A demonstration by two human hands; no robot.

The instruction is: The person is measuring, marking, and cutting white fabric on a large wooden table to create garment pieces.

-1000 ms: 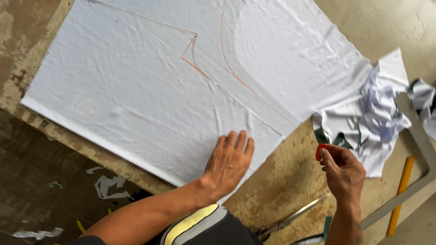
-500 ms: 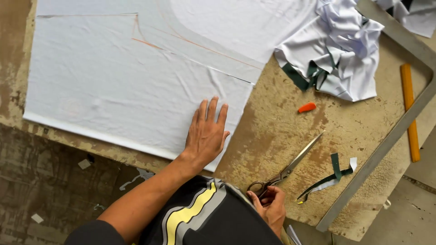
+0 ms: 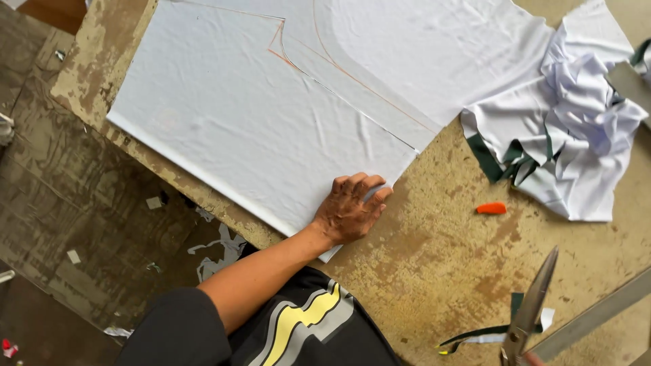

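Note:
A large white fabric sheet (image 3: 271, 115) with orange chalk lines lies flat on the worn wooden table (image 3: 441, 271). My left hand (image 3: 349, 211) rests on its near right corner, fingers curled over the fabric edge. Only a sliver of my right hand (image 3: 531, 360) shows at the bottom edge, closed on the handles of long metal scissors (image 3: 534, 301). Their blades point up and away over the table. An orange piece of chalk (image 3: 491, 208) lies on the table between the two hands.
A crumpled heap of white fabric with dark green strips (image 3: 576, 129) sits at the right. A grey metal bar (image 3: 597, 313) crosses the bottom right corner beside a green scrap strip (image 3: 475, 334). The dirty floor (image 3: 81, 224) with paper scraps lies left.
My left hand's fingers went from flat to curled at the fabric corner. The scissors rose off the table in my right hand. The view shifted left.

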